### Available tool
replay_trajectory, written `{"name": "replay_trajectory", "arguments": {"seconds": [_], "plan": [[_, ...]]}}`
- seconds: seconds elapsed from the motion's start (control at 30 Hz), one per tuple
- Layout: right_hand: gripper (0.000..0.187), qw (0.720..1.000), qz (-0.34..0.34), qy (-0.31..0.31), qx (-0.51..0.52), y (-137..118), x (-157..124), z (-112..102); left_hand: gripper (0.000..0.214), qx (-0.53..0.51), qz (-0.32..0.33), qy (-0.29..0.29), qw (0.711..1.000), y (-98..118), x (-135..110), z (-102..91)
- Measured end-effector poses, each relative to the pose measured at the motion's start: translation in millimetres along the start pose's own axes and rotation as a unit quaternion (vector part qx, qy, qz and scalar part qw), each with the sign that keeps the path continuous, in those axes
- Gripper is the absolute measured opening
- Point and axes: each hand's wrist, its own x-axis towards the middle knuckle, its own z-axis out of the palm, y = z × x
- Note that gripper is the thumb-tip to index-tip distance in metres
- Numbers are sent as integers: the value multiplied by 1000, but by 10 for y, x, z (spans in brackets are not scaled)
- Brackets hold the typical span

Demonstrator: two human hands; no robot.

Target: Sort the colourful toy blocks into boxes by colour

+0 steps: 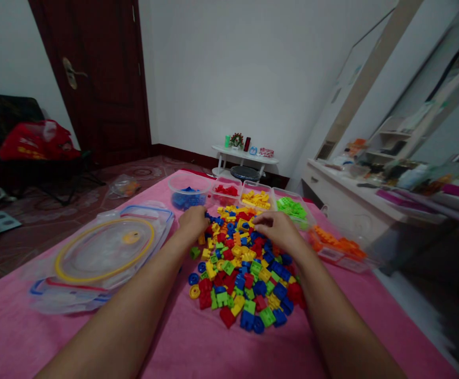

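Observation:
A mixed pile of toy building blocks (237,263) in red, blue, yellow, green and orange is spread on the pink cloth (198,347). At the pile's upper left edge is my left hand (193,223), fingers curled and closed beside some blue blocks (212,218). What those fingers hold, if anything, is hidden. On the upper right of the pile rests my right hand (277,229), its thumb and fingers apart over yellow and red blocks. Behind the pile stand clear containers of sorted blocks: blue (189,199), red (226,190), yellow (256,199) and green (291,207).
A clear box of orange blocks (338,246) sits at the right. Stacked clear lids (103,252), one with a yellow rim, lie at the left. Beyond are a small white table (245,154), a door (95,79) and a cluttered dresser (343,195).

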Motion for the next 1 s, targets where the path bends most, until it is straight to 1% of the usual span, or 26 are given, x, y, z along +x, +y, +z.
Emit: {"name": "replay_trajectory", "arguments": {"seconds": [0.07, 0.17, 0.23, 0.27, 0.3, 0.33, 0.37, 0.43, 0.47, 0.5, 0.53, 0.57, 0.6, 0.63, 0.7, 0.73, 0.77, 0.8, 0.87, 0.93, 1.0], "plan": [[18, 998, -19, -43, -28, -91, -47, 59, 33, 5, -1, 5, 1000, 6, -6, 19], [25, 991, -44, -88, -87, -230, -118, 151, 29, -15, 0, 47, 999, 42, -11, -29], [29, 983, -58, -98, -141, -309, -153, 189, 26, -89, 11, 68, 994, 90, -1, -89], [31, 979, -62, -101, -166, -339, -165, 200, 24, -153, 11, 62, 986, 123, 7, -118], [32, 975, -63, -103, -187, -363, -175, 205, 22, -233, -2, 42, 972, 161, 15, -145], [32, 971, -61, -106, -203, -381, -183, 208, 20, -326, -26, 5, 945, 202, 23, -167], [33, 969, -58, -110, -215, -393, -190, 209, 19, -420, -59, -44, 905, 243, 28, -183], [38, 965, -51, -113, -231, -401, -204, 208, 17, -571, -125, -148, 798, 310, 27, -192], [41, 963, -49, -112, -239, -400, -210, 208, 18, -618, -146, -189, 749, 332, 21, -185], [43, 962, -45, -111, -244, -395, -215, 206, 19, -646, -155, -220, 714, 345, 14, -170], [43, 962, -40, -109, -246, -387, -219, 204, 20, -657, -157, -236, 699, 350, 5, -147], [43, 963, -35, -106, -246, -377, -219, 199, 19, -654, -153, -232, 704, 347, -2, -118], [43, 964, -31, -101, -243, -365, -217, 191, 18, -639, -137, -210, 727, 337, -7, -85], [42, 966, -28, -94, -238, -351, -213, 180, 17, -610, -108, -177, 765, 325, -9, -51], [40, 971, -28, -76, -224, -321, -198, 151, 19, -513, -16, -111, 851, 295, -9, 13], [38, 973, -30, -69, -218, -309, -189, 133, 21, -452, 39, -95, 886, 283, -9, 37], [36, 974, -30, -64, -213, -298, -180, 115, 24, -390, 92, -97, 911, 275, -11, 54], [34, 975, -29, -62, -211, -291, -172, 98, 27, -334, 132, -109, 927, 271, -16, 63], [31, 976, -28, -59, -206, -285, -158, 71, 29, -253, 174, -129, 943, 275, -38, 60], [29, 979, -28, -57, -196, -285, -152, 56, 28, -213, 181, -119, 953, 288, -68, 36], [28, 981, -30, -56, -184, -281, -151, 49, 22, -197, 177, -99, 959, 299, -94, 4]]}}
